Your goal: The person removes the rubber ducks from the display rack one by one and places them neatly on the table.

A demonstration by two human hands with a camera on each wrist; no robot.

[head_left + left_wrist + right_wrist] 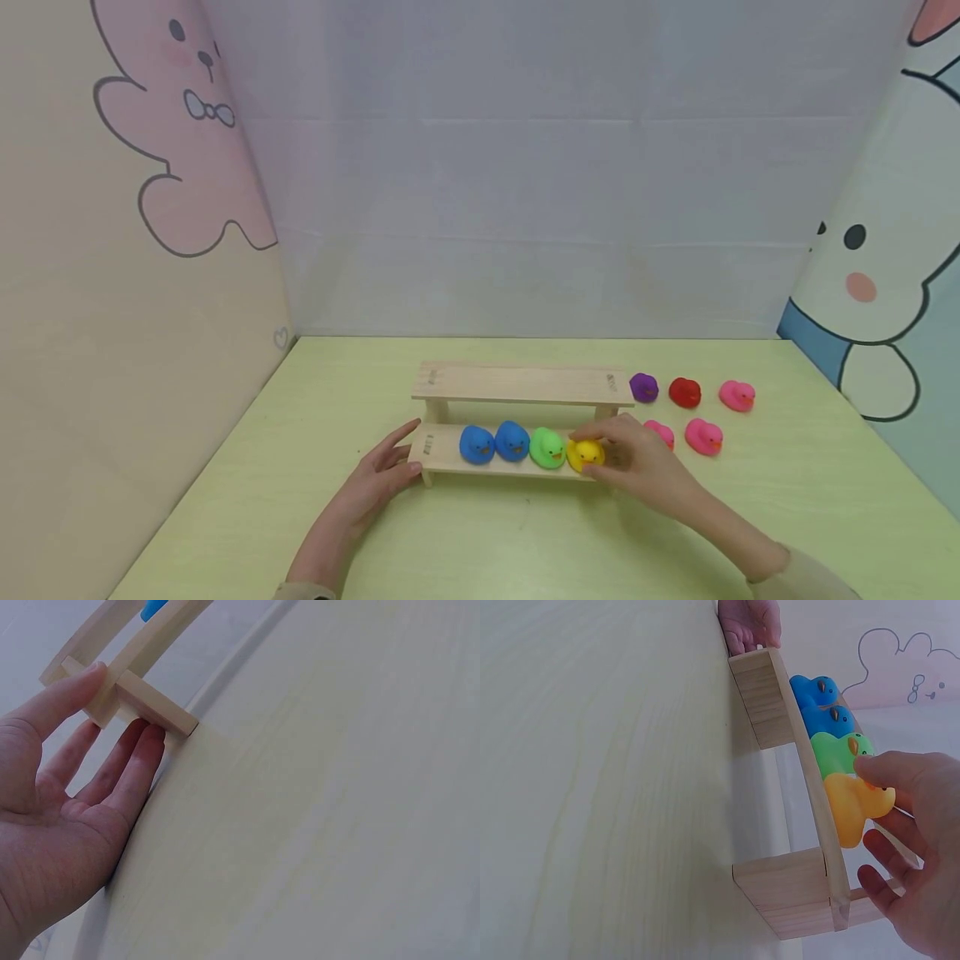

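My right hand (pixel 641 462) pinches a yellow rubber duck (pixel 585 453) at the right end of the lower step of a two-step wooden rack (pixel 525 383). In the right wrist view, the thumb lies against the head of the yellow duck (pixel 853 806). To its left on that step stand a green duck (pixel 547 447) and two blue ducks, one beside the green (pixel 512 441) and one further left (pixel 477 445). My left hand (pixel 375 479) holds the rack's left end, thumb and fingers spread around the end of the lower step (pixel 109 697).
Right of the rack on the pale green table (pixel 247 517) lie a purple duck (pixel 644 387), a red duck (pixel 685 392) and pink ducks (pixel 737 396), one partly behind the right hand. The rack's upper step carries no ducks. Walls with cartoon animals enclose the table.
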